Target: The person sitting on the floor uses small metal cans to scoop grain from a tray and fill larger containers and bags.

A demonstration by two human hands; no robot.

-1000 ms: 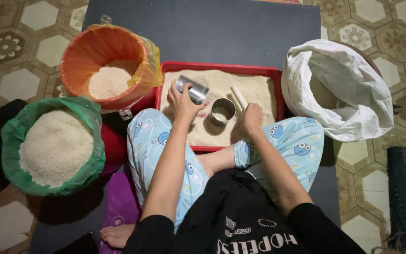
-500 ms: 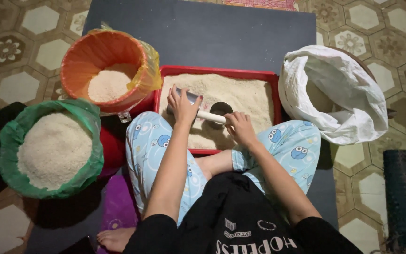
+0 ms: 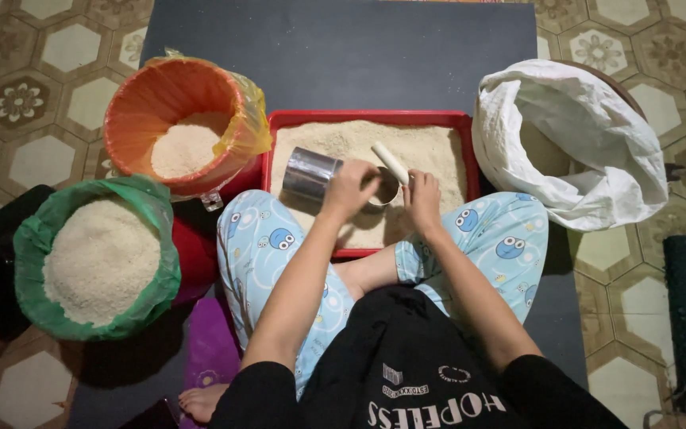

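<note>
From the head camera, looking straight down: the person sits cross-legged on a dark mat (image 3: 343, 56) with a red tray (image 3: 371, 117) of rice between the knees. The left hand (image 3: 349, 189) is wrapped around a shiny metal can (image 3: 308, 173), tipped on its side just above the rice at the tray's near left. The right hand (image 3: 422, 199) pinches a short white stick (image 3: 391, 163) that angles up over a small round cup (image 3: 384, 191) sitting in the rice; the cup is mostly hidden between the two hands, so how full it is cannot be told. On progress: the tray carries a broad bed of rice, so plenty is left to measure out. The green-lined bucket (image 3: 37, 238) at left looks heaped nearly to the brim, while the orange-lined bucket (image 3: 144, 103) behind it holds only a low mound, so filling seems partly done. The white sack (image 3: 573, 135) slumps open at right, its inside not visible.
</note>
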